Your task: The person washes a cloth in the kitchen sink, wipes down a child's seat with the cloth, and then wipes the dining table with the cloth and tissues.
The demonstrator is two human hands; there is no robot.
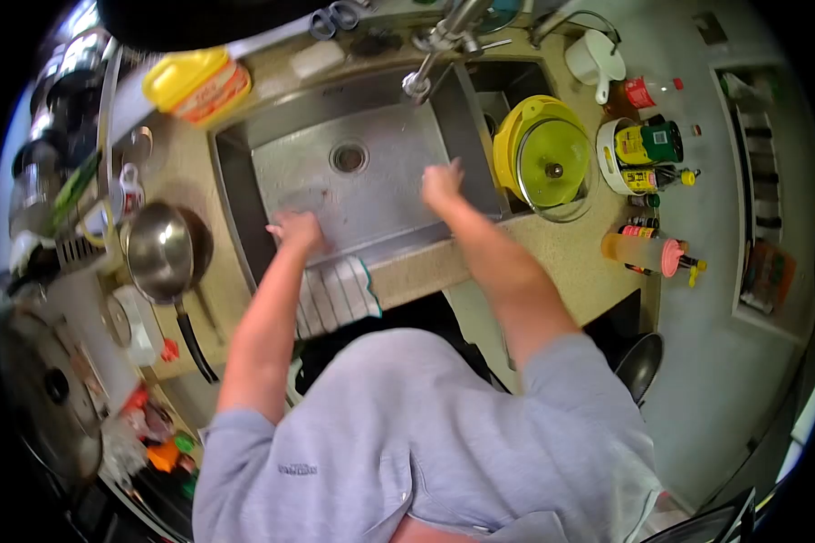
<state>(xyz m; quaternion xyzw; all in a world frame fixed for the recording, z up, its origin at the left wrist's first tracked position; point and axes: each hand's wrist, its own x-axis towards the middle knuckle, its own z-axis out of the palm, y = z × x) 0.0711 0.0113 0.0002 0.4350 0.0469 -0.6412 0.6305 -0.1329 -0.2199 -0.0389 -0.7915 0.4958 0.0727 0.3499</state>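
Over the near left part of the steel sink basin point(380, 213) is my left hand point(297, 230), its fingers slightly apart and nothing seen in them. My right hand point(442, 186) hangs over the right side of the same basin, close to the divider; motion blur hides how its fingers are set, and no object shows in it. A few small dark reddish specks lie on the basin floor near my left hand. Between the hands and farther back is the drain point(349, 158). A striped cloth point(337, 294) drapes over the counter's front edge, below my left hand.
The faucet point(444, 41) reaches over the sink's back edge. A yellow basin point(509, 136) with a glass lid point(552, 172) sits on the right bowl. Several bottles point(647, 143) line the right counter. At left are a steel pan point(161, 253) and a yellow tub point(195, 86).
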